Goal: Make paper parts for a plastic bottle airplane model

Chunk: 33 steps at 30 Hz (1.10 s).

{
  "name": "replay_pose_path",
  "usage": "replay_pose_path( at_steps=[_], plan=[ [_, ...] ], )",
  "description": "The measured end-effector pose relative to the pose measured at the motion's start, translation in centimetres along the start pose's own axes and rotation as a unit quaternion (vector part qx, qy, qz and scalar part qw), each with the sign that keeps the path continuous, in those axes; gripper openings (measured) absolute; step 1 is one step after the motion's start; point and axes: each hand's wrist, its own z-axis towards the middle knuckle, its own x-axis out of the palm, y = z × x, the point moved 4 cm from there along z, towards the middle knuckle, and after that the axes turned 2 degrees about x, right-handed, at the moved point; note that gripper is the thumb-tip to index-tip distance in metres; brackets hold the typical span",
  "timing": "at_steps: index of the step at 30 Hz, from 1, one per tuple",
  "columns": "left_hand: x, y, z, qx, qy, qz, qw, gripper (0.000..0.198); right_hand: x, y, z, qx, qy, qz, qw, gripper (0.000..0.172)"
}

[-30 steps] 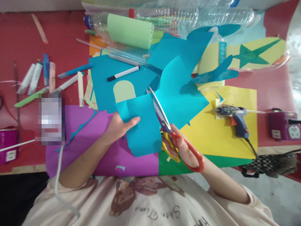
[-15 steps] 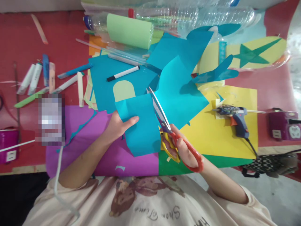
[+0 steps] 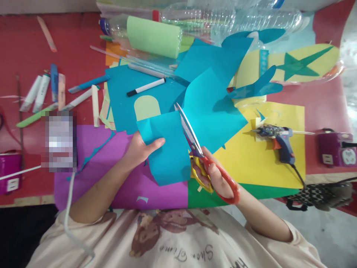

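Note:
My left hand [image 3: 145, 149] grips a blue paper sheet [image 3: 171, 149] at its left side, thumb on top and the other fingers hidden beneath. In my right hand [image 3: 216, 175] is a pair of scissors [image 3: 192, 137] with one red and one yellow handle loop. Their blades lie at the sheet's right part, nearly together, tips pointing away from me. Right of the blades, a brighter blue part of the paper [image 3: 214, 108] bends upward. Just beyond the sheet lies a rounded pale green paper piece [image 3: 147, 106], partly covered by it.
A glue gun [image 3: 279, 139] rests on yellow paper [image 3: 259, 163] at the right. Several markers [image 3: 41, 91] lie at the left near a phone-like device [image 3: 60, 141] with a cable. Plastic bottles [image 3: 200, 18] and a green paper roll [image 3: 154, 35] line the back.
The scissor blades have closed very slightly, and the bent blue paper beside them has shifted a little. My left hand keeps its place.

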Motion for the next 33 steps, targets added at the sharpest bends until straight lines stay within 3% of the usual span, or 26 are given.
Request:
replay_pose_path(
  at_steps=[16,22,26,30,33],
  plan=[
    [0.1,-0.4,0.0,0.001,0.003,0.013,1.0,0.05,-0.2,-0.4,0.0,0.007,-0.011,-0.008,1.0,0.05],
    [0.1,-0.6,-0.1,-0.009,0.001,0.069,0.998,0.05,-0.7,-1.0,0.1,-0.005,-0.018,-0.014,1.0,0.047],
    [0.5,-0.8,0.1,-0.02,0.039,0.097,0.994,0.044,-0.9,-1.2,0.4,-0.005,-0.02,0.004,1.0,0.048],
    [0.8,-0.3,0.3,-0.003,0.074,0.119,0.99,0.041,-1.3,0.0,0.5,0.002,-0.043,-0.012,0.999,0.051],
    [0.7,0.3,0.3,-0.002,0.06,0.146,0.987,0.045,-2.3,2.4,0.6,-0.003,-0.102,-0.121,0.987,0.052]
  ],
)
